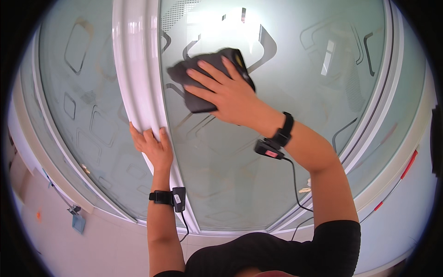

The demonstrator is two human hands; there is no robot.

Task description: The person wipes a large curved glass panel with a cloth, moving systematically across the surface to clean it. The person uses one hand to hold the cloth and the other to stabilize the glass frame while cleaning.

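My right hand point(232, 95) lies with spread fingers over a dark grey cloth point(199, 102), pressing it against a frosted glass panel point(294, 93). The cloth is bunched and blurred at its left end, and a small yellow patch shows near its upper right corner. Lower and to the left, my left hand point(154, 147) grips the edges of a white, glossy vertical door frame point(138, 69), thumb on one side and fingers on the other. Rounded geometric patterns mark the glass around the cloth.
Black straps with small cabled devices point(179, 199) sit on both wrists. Another patterned glass panel point(83, 114) stands left of the frame. A blue dustpan point(78, 223) is on the floor at lower left. A pole with red bands point(391, 194) leans at right.
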